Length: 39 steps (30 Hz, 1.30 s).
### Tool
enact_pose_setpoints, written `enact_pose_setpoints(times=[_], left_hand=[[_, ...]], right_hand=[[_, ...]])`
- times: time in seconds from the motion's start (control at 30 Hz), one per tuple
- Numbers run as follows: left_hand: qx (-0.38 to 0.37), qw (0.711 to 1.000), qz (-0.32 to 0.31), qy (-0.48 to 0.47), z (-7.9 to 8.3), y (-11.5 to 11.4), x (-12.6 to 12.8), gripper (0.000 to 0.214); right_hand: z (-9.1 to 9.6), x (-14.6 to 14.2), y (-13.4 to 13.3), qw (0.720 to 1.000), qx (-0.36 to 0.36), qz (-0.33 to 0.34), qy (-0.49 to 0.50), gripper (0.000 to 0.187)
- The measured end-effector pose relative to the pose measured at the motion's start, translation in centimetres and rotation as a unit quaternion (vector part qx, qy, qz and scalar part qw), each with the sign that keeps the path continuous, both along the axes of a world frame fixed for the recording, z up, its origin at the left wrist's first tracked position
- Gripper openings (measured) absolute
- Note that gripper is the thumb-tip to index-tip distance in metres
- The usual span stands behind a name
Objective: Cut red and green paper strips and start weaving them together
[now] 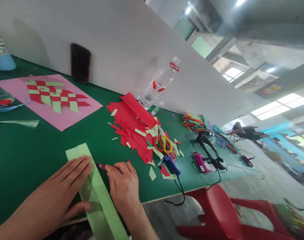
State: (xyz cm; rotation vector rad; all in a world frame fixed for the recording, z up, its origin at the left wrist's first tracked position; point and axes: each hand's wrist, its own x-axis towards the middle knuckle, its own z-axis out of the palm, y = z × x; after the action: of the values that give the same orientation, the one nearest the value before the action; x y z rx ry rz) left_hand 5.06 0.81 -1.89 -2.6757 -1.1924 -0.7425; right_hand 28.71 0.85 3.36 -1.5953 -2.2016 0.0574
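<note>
A long light green paper strip [102,196], folded lengthwise, lies slantwise at the table's front edge. My left hand [67,190] rests flat on its upper part, fingers stretched out, pressing it down. Just right of the strip, my right hand [124,183] is closed around a small purple craft knife [101,165]. Only the tip end of the knife shows, pointing at the paper's fold edge; the rest is hidden in the fingers. Behind my left hand, a woven red-and-green paper fish [57,95] lies on a pink sheet [62,123].
Red paper pieces [129,123] and scraps lie right of centre, with scissors [164,144] and a blue glue gun [171,164]. A bottle [158,83], glue stick [157,108] and phone [80,63] stand by the wall. A red chair [222,210] is beside the table.
</note>
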Motion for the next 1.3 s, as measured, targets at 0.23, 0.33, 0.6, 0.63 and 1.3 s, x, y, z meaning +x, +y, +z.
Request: enact_pose_setpoints(times=[0.23, 0.33, 0.6, 0.63, 1.3], left_hand=[[0.01, 1.0, -0.003, 0.011, 0.2, 0.1, 0.0, 0.11], [0.008, 1.0, 0.0, 0.009, 0.2, 0.1, 0.1, 0.108], [0.005, 1.0, -0.001, 0.009, 0.2, 0.1, 0.1, 0.108], [0.003, 1.0, 0.001, 0.007, 0.2, 0.1, 0.1, 0.105], [0.025, 1.0, 0.012, 0.011, -0.1, 0.4, -0.5, 0.104]], right_hand=[[0.2, -0.8, 0.6, 1.0, -0.002, 0.012, 0.004, 0.021], [0.0, -0.8, 0.8, 1.0, -0.001, 0.012, 0.001, 0.022], [0.0, -0.6, 1.0, 1.0, -0.003, 0.019, 0.01, 0.022], [0.0, -0.6, 0.9, 1.0, -0.004, 0.021, 0.013, 0.022], [-0.1, -0.7, 0.3, 1.0, 0.015, 0.016, 0.016, 0.021]])
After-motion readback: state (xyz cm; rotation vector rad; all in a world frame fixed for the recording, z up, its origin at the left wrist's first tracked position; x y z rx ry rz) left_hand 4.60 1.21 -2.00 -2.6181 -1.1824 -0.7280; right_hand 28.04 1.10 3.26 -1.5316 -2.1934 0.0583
